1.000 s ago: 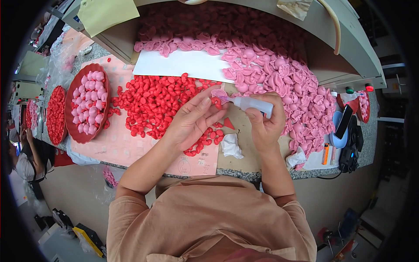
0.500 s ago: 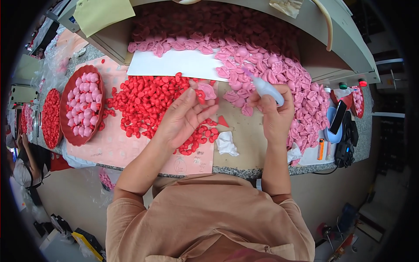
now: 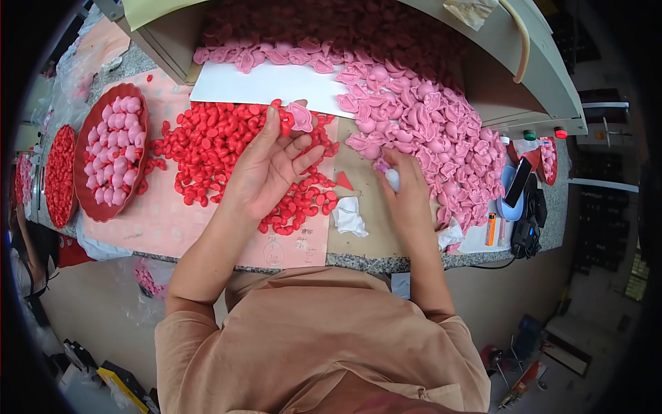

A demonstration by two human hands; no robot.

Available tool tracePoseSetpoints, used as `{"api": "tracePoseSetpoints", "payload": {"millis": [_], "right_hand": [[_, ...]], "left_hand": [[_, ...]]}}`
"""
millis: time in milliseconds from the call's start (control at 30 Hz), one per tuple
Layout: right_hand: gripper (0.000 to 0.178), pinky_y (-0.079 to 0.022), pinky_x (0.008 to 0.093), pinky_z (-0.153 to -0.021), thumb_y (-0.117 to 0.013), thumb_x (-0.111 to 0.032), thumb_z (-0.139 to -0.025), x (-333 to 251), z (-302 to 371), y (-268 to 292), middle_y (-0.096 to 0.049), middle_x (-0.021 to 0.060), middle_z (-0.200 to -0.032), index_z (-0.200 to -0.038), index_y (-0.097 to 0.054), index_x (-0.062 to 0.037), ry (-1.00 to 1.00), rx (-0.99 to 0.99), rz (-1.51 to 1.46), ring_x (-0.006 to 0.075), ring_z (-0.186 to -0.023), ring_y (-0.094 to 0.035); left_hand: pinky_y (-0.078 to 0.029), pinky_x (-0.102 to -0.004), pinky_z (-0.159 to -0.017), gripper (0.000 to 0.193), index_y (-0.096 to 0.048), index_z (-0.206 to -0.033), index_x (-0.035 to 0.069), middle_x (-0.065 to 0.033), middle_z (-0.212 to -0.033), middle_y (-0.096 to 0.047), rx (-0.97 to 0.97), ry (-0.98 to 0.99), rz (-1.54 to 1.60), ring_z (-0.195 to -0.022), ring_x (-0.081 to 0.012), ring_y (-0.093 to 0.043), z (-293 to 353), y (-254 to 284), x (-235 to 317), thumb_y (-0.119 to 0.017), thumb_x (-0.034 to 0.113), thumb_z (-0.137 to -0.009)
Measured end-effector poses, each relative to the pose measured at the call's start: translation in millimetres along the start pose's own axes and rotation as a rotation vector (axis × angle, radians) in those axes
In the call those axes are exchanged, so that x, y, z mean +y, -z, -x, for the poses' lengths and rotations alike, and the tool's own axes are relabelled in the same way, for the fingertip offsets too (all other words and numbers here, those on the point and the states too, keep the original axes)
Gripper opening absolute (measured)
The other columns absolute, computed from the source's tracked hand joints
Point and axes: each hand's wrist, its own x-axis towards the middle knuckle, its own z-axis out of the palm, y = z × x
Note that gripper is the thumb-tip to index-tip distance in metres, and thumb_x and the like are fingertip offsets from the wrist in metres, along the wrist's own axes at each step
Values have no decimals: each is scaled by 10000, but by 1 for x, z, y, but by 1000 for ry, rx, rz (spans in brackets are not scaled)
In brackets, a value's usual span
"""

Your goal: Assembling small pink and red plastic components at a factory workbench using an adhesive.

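Note:
My left hand (image 3: 265,172) is raised palm up over the heap of small red bean-shaped pieces (image 3: 221,141). Between its thumb and index finger it pinches a red piece (image 3: 285,125) together with a pink petal-shaped piece (image 3: 300,117); the other fingers are loosely spread. My right hand (image 3: 408,196) is closed round a small white squeeze bottle (image 3: 393,181) with a purple tip, mostly hidden by the fingers. That hand is at the near left edge of a large pile of pink pieces (image 3: 441,141), some cupped and some rounded.
A red scalloped tray (image 3: 81,181) of pink-and-red pieces stands at left, beside another of red pieces (image 3: 61,169). White paper (image 3: 269,84) lies under a beige cabinet (image 3: 510,90). A crumpled tissue (image 3: 349,217), an orange lighter (image 3: 490,230) and a phone (image 3: 517,183) are nearer me.
My right hand has come down and left with the bottle, whose tip no longer points up and away. The left hand still pinches the pieces, the pink one now facing up more. The view has shifted slightly.

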Motion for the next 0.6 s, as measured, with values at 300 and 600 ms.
{"api": "tracePoseSetpoints", "payload": {"millis": [300,600], "right_hand": [[210,-465,363,-794,-656,20,-759,3,49,-3,-553,134,-1024,-962,-624,-23,16,-41,-47,282,-907,-586],[297,-464,349,-775,-707,-88,-749,2,37,4,-572,137,-986,-1022,-614,-17,-46,-65,27,288,-903,-579]], "left_hand": [[-521,-384,-848,296,-580,-996,56,-56,-903,-624,-33,26,-24,-853,-169,-608,7,12,-6,-519,335,-920],[-518,-408,-850,224,-581,-1005,81,-61,-920,-622,-42,123,-57,-863,-181,-619,8,18,-27,-503,280,-936]]}}
